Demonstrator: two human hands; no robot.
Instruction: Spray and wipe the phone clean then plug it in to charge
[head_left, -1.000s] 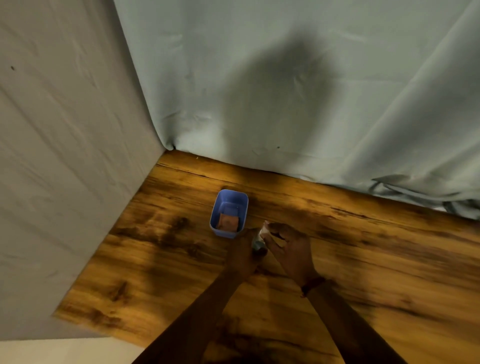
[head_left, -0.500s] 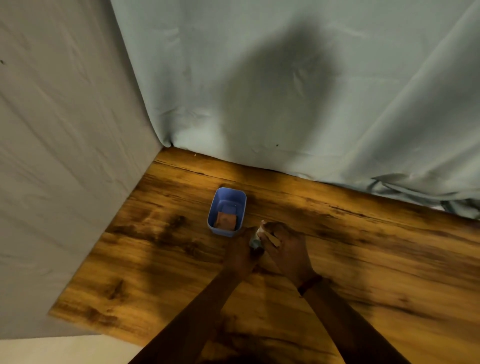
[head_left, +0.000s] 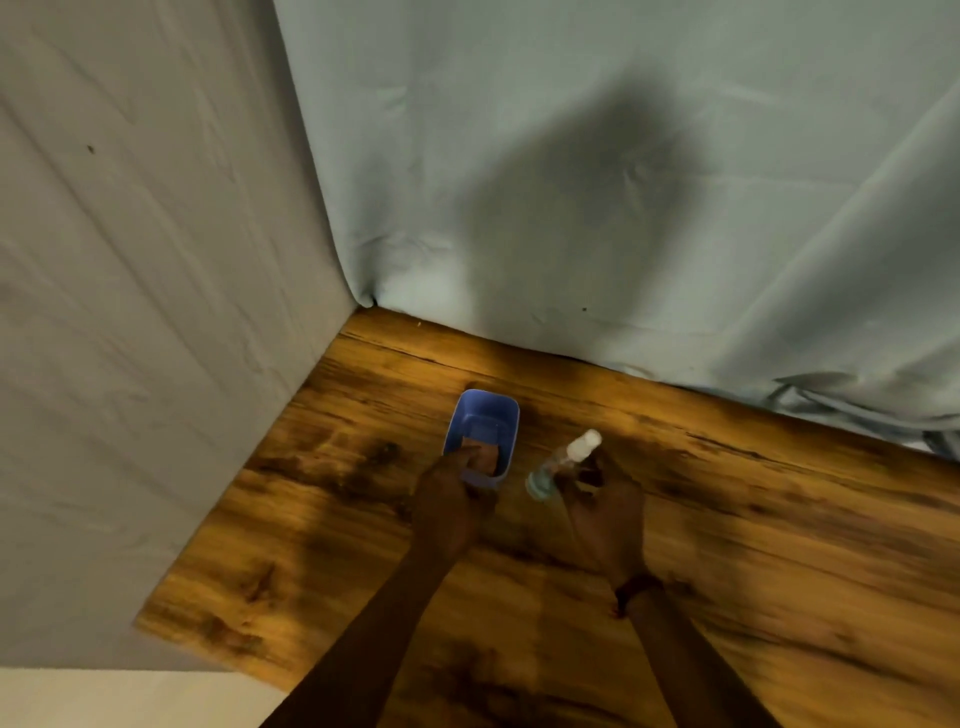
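A small clear spray bottle (head_left: 558, 465) with a white cap is tilted in my right hand (head_left: 602, 504), whose fingers curl round its body. My left hand (head_left: 452, 493) reaches into the near end of a small blue tub (head_left: 493, 410) standing on the wooden table (head_left: 753, 519). Its fingertips touch a brownish item (head_left: 488, 457) inside the tub; I cannot tell whether they grip it. No phone and no charging cable are in view.
A grey wall (head_left: 130, 338) bounds the table on the left and a pale blue curtain (head_left: 623, 182) hangs along its far edge, bunched at the right. The table's front-left edge drops off near a cream floor strip (head_left: 104, 696).
My hands were together on the bottle beside the tub. Now they have parted: the right one carries the bottle to the right, the left one has gone into the tub.
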